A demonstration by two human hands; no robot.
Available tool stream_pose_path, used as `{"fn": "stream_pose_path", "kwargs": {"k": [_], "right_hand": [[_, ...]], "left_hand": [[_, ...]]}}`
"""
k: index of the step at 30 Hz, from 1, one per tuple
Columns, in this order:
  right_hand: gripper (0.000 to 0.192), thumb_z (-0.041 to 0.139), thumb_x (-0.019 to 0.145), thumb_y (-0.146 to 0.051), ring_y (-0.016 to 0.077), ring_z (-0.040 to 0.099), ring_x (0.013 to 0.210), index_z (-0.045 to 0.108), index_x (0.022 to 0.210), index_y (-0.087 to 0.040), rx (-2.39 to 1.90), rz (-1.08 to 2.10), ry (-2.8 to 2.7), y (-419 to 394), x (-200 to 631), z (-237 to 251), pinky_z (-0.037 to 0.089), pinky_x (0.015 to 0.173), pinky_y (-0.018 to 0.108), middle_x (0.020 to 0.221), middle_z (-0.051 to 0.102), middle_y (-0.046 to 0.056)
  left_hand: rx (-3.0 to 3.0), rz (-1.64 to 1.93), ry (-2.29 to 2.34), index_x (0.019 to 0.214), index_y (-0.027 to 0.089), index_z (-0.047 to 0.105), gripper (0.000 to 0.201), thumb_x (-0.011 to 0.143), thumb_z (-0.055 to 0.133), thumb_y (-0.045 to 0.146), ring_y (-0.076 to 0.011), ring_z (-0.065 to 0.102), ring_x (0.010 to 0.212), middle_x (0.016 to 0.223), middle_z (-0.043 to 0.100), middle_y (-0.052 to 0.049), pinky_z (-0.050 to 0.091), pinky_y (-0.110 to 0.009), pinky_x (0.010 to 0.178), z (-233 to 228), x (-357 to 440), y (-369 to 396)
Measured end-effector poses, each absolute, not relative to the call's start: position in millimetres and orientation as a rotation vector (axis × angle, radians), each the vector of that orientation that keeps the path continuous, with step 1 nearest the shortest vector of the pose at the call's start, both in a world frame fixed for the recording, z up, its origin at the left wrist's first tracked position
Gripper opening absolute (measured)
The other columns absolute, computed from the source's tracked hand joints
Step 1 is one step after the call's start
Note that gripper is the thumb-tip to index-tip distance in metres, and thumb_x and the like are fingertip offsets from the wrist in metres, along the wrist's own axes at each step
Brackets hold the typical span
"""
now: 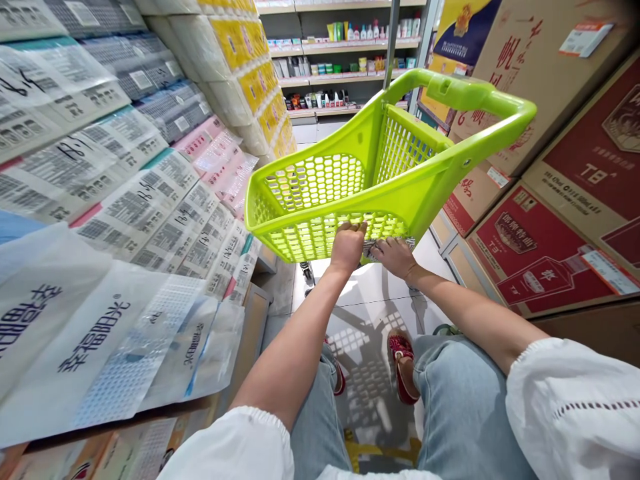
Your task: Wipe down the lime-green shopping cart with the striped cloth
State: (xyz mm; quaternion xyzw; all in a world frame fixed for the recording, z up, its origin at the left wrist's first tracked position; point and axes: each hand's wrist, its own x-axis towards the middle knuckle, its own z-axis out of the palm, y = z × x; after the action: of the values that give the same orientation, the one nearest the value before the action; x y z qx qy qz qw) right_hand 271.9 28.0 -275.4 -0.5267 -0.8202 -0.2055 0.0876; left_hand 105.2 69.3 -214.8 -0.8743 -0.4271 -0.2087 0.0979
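Note:
A lime-green plastic shopping cart [320, 172] with perforated sides stands turned sideways in front of me, its handle up at the right. My left hand [347, 247] is closed at the lower side of its basket, with the fingertips at the grid holes. Just to the right, my right hand [395, 257] is closed over a black-and-white patterned piece of cloth [369, 249], which lies against the same side of the basket. Part of that cloth is hidden under the fingers. No goods show inside the cart's basket.
Stacked packs of paper goods [145, 193] line the left, with white plastic packages [100, 347] nearer me. Tall tissue bundles [240, 73] stand behind them. Cardboard liquor cartons [540, 247] wall the right. Shelves of toiletries [350, 47] cross the far end above a tiled floor [360, 307].

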Motion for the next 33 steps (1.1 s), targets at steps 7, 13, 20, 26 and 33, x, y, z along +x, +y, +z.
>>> {"fn": "stream_pose_path", "kwargs": {"k": [7, 13, 20, 26, 33], "right_hand": [[0.031, 0.035, 0.094, -0.022, 0.0221, 0.049, 0.093, 0.061, 0.11, -0.025, -1.57, -0.572, -2.473, 30.5, 272.5, -264.0, 0.03, 0.074, 0.033, 0.112, 0.061, 0.007], [0.032, 0.049, 0.087, -0.031, 0.0234, 0.046, 0.094, 0.057, 0.118, -0.027, -1.665, -0.727, -1.99, 34.8, 281.9, -193.0, 0.031, 0.077, 0.034, 0.117, 0.057, 0.008], [0.033, 0.05, 0.087, -0.031, 0.0241, 0.046, 0.096, 0.057, 0.119, -0.027, -1.673, -0.674, -1.936, 37.3, 279.3, -206.9, 0.032, 0.08, 0.036, 0.12, 0.054, 0.01], [0.031, 0.035, 0.094, -0.024, 0.0224, 0.049, 0.095, 0.06, 0.112, -0.027, -1.6, -0.595, -2.37, 29.8, 275.6, -269.2, 0.03, 0.077, 0.036, 0.12, 0.059, 0.007], [0.031, 0.034, 0.095, -0.022, 0.0213, 0.048, 0.098, 0.059, 0.114, -0.025, -1.517, -0.537, -2.549, 28.8, 275.3, -283.3, 0.029, 0.077, 0.035, 0.121, 0.059, 0.007]], "left_hand": [[-2.577, -0.61, -1.244, 0.123, 0.01, 0.057, 0.038, 0.088, 0.042, 0.009, -0.0212, 0.061, 0.091, 0.095, 0.069, -0.012, 0.046, -0.032, 0.089, -215.1, 105.7, 69.6], [-2.593, -0.585, -1.269, 0.117, 0.012, 0.06, 0.034, 0.092, 0.038, 0.013, -0.0225, 0.059, 0.089, 0.091, 0.068, -0.012, 0.046, -0.034, 0.084, -211.5, 108.8, 68.5], [-2.622, -0.587, -1.277, 0.098, 0.013, 0.065, 0.025, 0.09, 0.042, 0.014, -0.0231, 0.058, 0.089, 0.087, 0.067, -0.012, 0.046, -0.034, 0.083, -208.8, 107.7, 65.8], [-2.584, -0.573, -1.283, 0.114, 0.012, 0.061, 0.031, 0.091, 0.041, 0.013, -0.0224, 0.059, 0.091, 0.093, 0.068, -0.011, 0.046, -0.033, 0.086, -211.9, 107.7, 67.9], [-2.583, -0.606, -1.278, 0.124, 0.011, 0.056, 0.038, 0.088, 0.045, 0.01, -0.0223, 0.06, 0.095, 0.098, 0.069, -0.013, 0.046, -0.033, 0.089, -216.2, 106.8, 68.9]]}}
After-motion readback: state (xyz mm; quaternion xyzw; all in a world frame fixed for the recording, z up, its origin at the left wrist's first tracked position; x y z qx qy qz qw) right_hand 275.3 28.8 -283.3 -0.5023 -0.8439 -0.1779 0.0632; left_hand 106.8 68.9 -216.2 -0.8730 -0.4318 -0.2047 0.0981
